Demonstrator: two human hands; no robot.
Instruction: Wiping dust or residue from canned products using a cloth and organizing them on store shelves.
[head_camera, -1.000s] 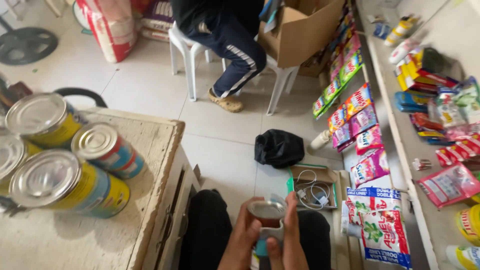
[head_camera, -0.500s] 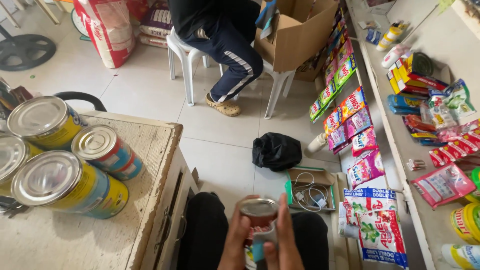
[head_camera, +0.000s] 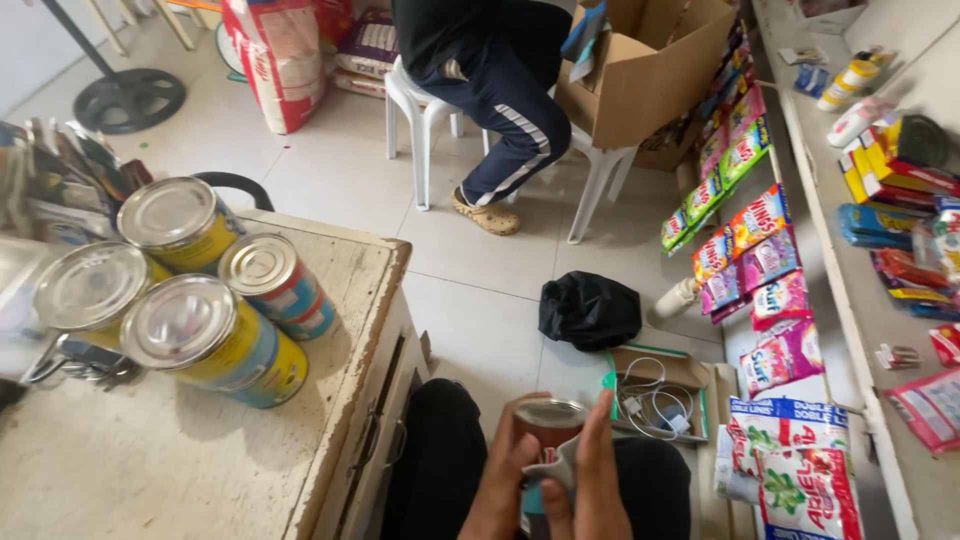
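Fingers (head_camera: 600, 440) clasp a tin can (head_camera: 548, 422) above tiled floor (head_camera: 470, 270).

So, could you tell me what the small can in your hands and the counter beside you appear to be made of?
The small can looks like metal: its lid is flat, rimmed and shiny. The counter seems to be worn, pale painted wood, with a scuffed top and chipped edge.

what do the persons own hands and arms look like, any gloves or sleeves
Both the left hand and the right hand are bare: no gloves, and no rings or watch visible. No sleeve shows on the wrists in view. Below them, the lap is in black trousers.
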